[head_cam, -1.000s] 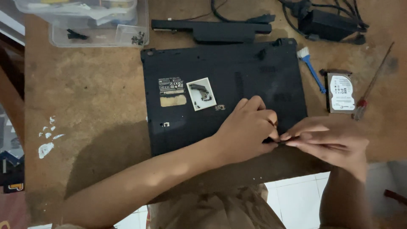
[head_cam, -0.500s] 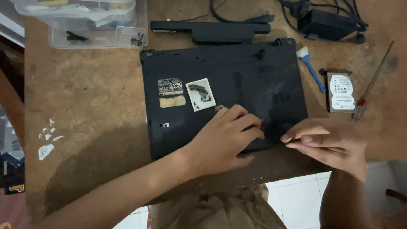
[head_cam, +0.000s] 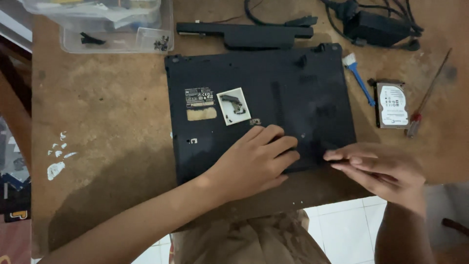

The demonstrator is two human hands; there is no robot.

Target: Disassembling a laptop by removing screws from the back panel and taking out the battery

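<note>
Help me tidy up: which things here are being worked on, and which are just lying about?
In hand: upturned black laptop, left hand flat on it, right hand at its near edge.

Lying about: hard drive, screwdriver, blue brush, battery bar, power adapter, plastic box.

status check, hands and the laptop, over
Left hand flat on upturned black laptop, near edge. Right hand fingers pinched at its near right corner; contents unclear. Blue brush, hard drive lie clear to the right.

- left hand [head_cam: 254, 159] lies flat on the upturned black laptop [head_cam: 259, 107]; fingers spread
- right hand [head_cam: 378, 168] touches the laptop's near right edge — fingers together
- hard drive [head_cam: 392, 105] on the tabletop [head_cam: 107, 117], right of it
</note>
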